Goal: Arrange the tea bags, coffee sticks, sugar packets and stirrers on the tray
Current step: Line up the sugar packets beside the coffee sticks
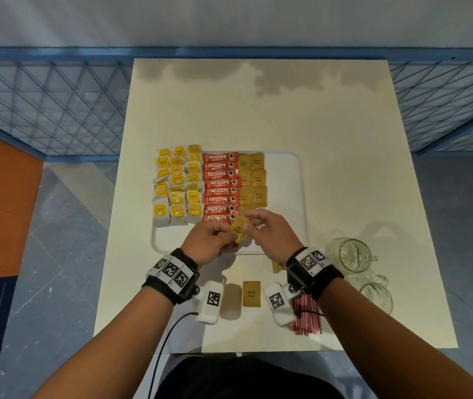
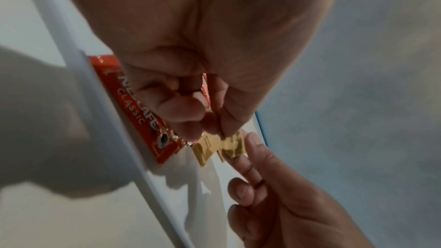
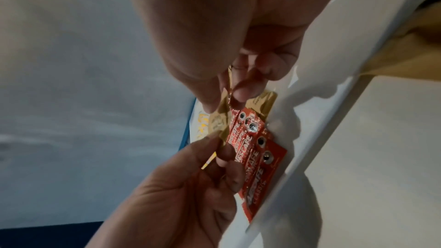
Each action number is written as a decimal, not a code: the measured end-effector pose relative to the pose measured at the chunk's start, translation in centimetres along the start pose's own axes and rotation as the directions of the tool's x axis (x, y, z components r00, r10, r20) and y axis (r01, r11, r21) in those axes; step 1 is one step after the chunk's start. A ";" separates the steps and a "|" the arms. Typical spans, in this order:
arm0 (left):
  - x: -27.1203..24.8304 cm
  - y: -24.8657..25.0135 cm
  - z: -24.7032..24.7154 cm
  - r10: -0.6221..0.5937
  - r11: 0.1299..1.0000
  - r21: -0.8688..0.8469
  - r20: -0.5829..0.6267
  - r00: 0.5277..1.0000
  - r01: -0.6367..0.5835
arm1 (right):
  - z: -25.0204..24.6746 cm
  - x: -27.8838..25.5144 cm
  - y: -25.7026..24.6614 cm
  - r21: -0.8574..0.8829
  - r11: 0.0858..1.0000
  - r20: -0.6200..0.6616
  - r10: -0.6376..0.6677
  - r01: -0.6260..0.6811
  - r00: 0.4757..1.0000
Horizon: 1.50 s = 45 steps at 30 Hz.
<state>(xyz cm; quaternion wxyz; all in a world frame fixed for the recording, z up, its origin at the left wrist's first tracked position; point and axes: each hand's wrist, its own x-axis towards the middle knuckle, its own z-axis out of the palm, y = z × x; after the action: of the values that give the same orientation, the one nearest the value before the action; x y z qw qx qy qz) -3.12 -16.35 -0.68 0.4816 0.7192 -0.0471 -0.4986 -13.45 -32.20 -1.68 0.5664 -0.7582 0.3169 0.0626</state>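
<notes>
Hands meet over the near part of the white tray [image 1: 301, 197], and between them is one brown sugar packet [image 1: 239, 230]. The left hand [image 1: 209, 241] pinches this packet with thumb and fingers curled, and the right hand [image 1: 272, 230] pinches its other edge with the fingertips, so the packet is held just above the tray, near the lowest coffee stick. On the tray, tea bags [image 1: 177, 185] lie in three columns at the left, red coffee sticks [image 1: 221, 187] form one column in the middle, and sugar packets [image 1: 252, 178] stand in two columns just beside them at the right. On the table [image 1: 344, 139], near the person, another sugar packet [image 1: 251, 294] lies alone, and red stirrers [image 1: 306, 316] lie partly under the right wrist. Two glass mugs [image 1: 350, 254] stand at the right of the tray.
</notes>
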 end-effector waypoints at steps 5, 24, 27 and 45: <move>0.3 0.1 -0.5 0.096 0.994 0.060 0.000 0.995 -0.096 | -0.6 -0.6 1.0 -0.131 0.990 0.086 -0.040 0.051 0.995; 0.5 0.6 0.9 0.288 0.935 0.247 -0.116 0.951 -0.253 | -1.5 -1.1 0.7 -0.303 0.952 0.043 -0.042 0.053 0.998; 0.4 -0.1 0.9 0.250 0.948 0.232 -0.122 0.960 -0.218 | -2.1 -0.1 0.8 -0.266 0.963 -0.130 0.006 -0.040 0.992; -2.7 -4.9 3.3 0.113 0.539 0.787 0.286 0.952 -0.300 | -2.5 2.0 -0.2 -0.554 0.809 -0.201 0.099 -0.197 0.975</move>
<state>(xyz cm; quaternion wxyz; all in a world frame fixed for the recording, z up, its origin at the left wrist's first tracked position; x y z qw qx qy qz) -9.02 -14.37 -2.61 0.1393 0.7949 -0.4069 -0.4280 -12.44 -35.22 -1.56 0.2793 -0.8681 0.3869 0.1366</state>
